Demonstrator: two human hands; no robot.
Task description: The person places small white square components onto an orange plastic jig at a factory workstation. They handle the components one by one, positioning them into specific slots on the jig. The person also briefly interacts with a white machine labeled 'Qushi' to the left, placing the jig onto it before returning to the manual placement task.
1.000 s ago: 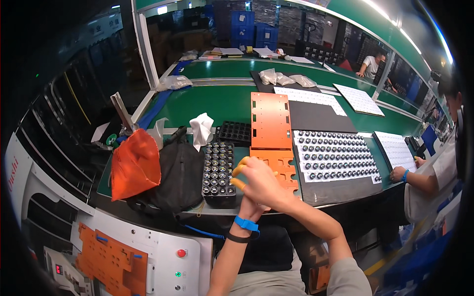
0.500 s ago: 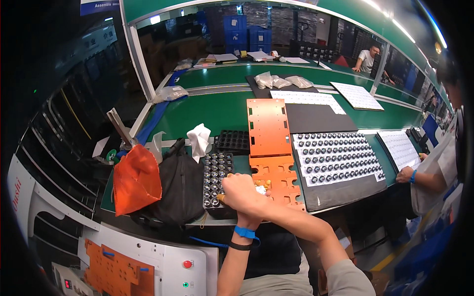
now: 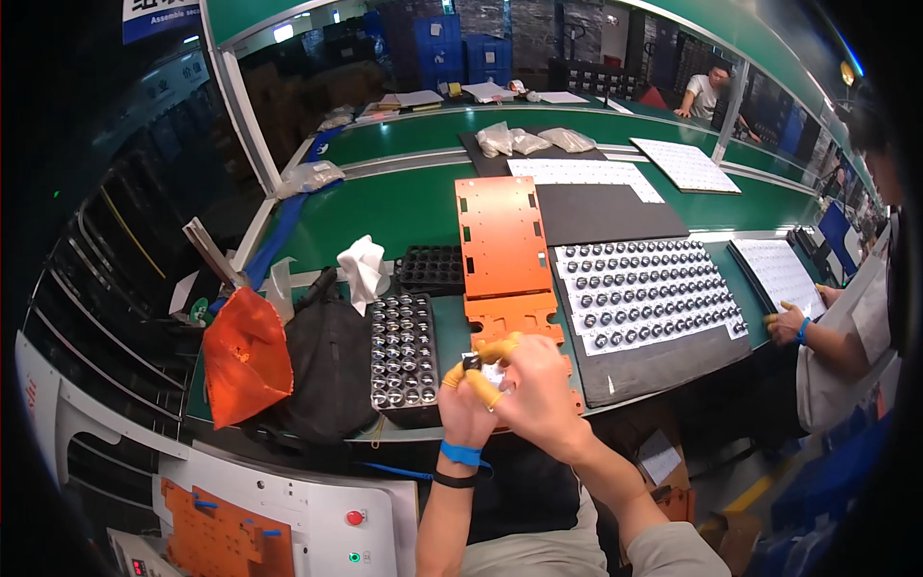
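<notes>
My left hand (image 3: 465, 413) and my right hand (image 3: 540, 389) meet over the lower orange fixture (image 3: 508, 315), with yellow covers on several fingertips. A small black part (image 3: 471, 363) sits pinched among the fingertips of both hands; its exact kind is too small to make out. Something white (image 3: 492, 373) shows just behind the fingers, partly hidden. Left of my hands stands a black tray (image 3: 408, 417) filled with rows of round, shiny-topped parts. Beyond the hands, a flat orange plate (image 3: 501, 236) with slots adjoins the fixture.
To the right, a white sheet (image 3: 567, 288) bearing rows of black round parts lies on a dark board (image 3: 663, 370). A black bag (image 3: 332, 356) and an orange pouch (image 3: 247, 361) are at the left. At far right, a co-worker's hand (image 3: 788, 324) touches a white panel (image 3: 779, 274).
My right hand has come back from across my left wrist, near the tray, to the right. Both hands now meet at the fixture, and the black part shows between the fingertips.
</notes>
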